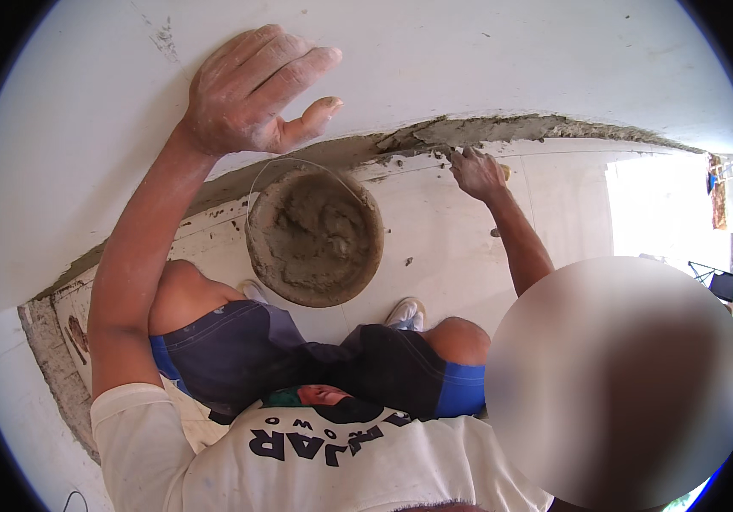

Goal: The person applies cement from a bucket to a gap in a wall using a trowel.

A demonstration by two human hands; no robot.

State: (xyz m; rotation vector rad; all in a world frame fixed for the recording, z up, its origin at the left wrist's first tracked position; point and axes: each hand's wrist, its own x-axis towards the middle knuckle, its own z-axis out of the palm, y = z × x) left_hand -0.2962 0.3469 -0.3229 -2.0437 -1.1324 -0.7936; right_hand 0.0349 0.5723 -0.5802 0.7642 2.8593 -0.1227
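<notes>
Mortar seam (486, 130) under right hand (477, 173) fingertips.

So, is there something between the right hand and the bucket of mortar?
Nothing visible. Bare floor tile lies between the right hand, at the mortar joint, and the bucket. The left hand rests flat on the wall.

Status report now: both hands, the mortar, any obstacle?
Left hand flat on white wall. Right hand at mortar joint. Mortar bucket between feet, nothing blocking.
</notes>
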